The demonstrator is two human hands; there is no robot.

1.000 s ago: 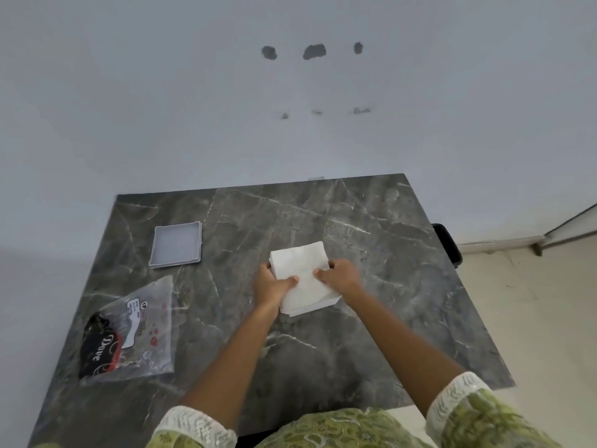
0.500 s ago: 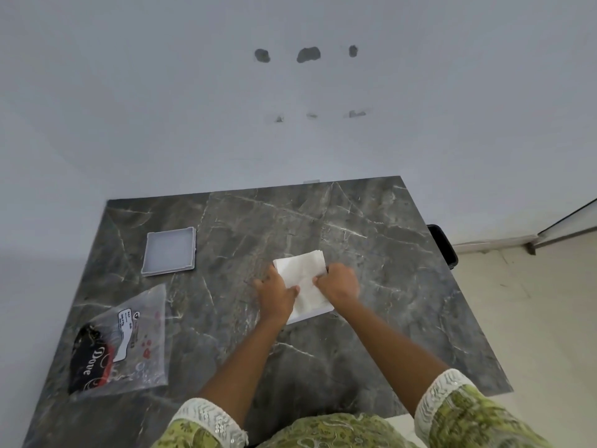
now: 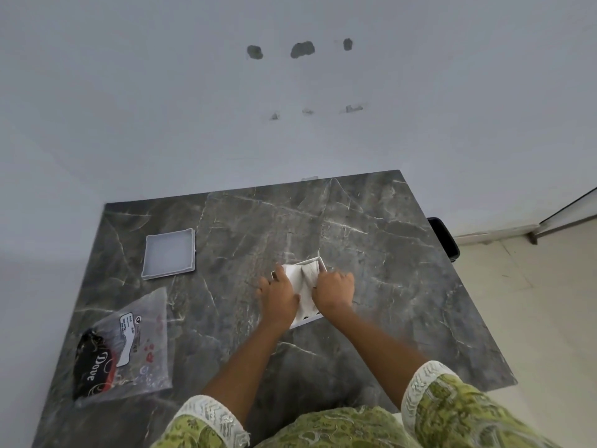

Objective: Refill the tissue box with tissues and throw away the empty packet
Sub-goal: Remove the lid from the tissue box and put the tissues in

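Note:
A white stack of tissues (image 3: 303, 281) sits inside a white tissue box (image 3: 318, 260) near the middle of the dark marble table (image 3: 387, 270). My left hand (image 3: 279, 295) presses down on the left side of the tissues and my right hand (image 3: 334, 291) presses on the right side. The tissues are creased in the middle between the hands. The box's far rim and near rim show around them. The flat grey-white box lid (image 3: 169, 254) lies apart at the left. The clear empty packet (image 3: 122, 347) with black and red print lies at the front left.
A black bin (image 3: 444, 237) stands on the floor just past the table's right edge. A pale wall runs behind the table. Beige floor tiles lie to the right.
The tissue stack has gone down from above the table into the box. Both hands have lowered with it and now press on top of it.

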